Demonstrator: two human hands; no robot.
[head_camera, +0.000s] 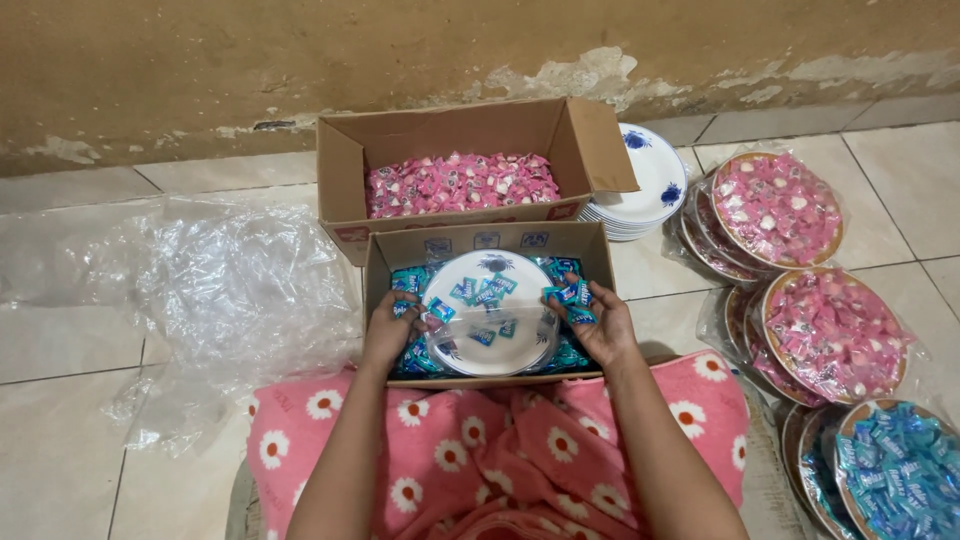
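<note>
A white plate with a blue flower print lies inside the near cardboard box, on top of blue wrapped candies. Several blue candies lie on the plate. My left hand grips the plate's left rim and touches a candy there. My right hand hovers at the plate's right edge with a few blue candies pinched in its fingers.
A second cardboard box behind holds pink candies. A stack of white plates stands to its right. Wrapped plates of pink candies and blue candies lie right. Crumpled clear plastic lies left. A pink flowered cloth covers my lap.
</note>
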